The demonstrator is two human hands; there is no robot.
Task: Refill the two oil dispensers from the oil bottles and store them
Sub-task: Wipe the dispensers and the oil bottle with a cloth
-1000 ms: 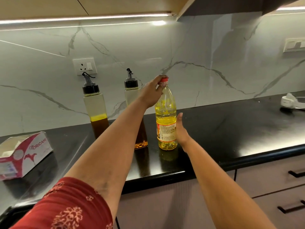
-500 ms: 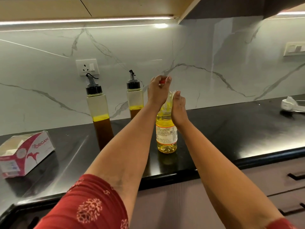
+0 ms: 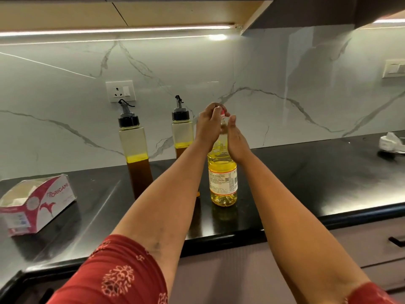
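A tissue box (image 3: 36, 204) is kept at the far left of the counter (image 3: 328, 183). Two oil dispensers (image 3: 134, 154) (image 3: 182, 130) are stood by the wall, half full. The red cap (image 3: 222, 116) of the oil bottle (image 3: 222, 178) is pinched by the left hand (image 3: 209, 126), probably for unscrewing. The neck is steadied by the right hand (image 3: 235, 141), its fingers nearly straight.
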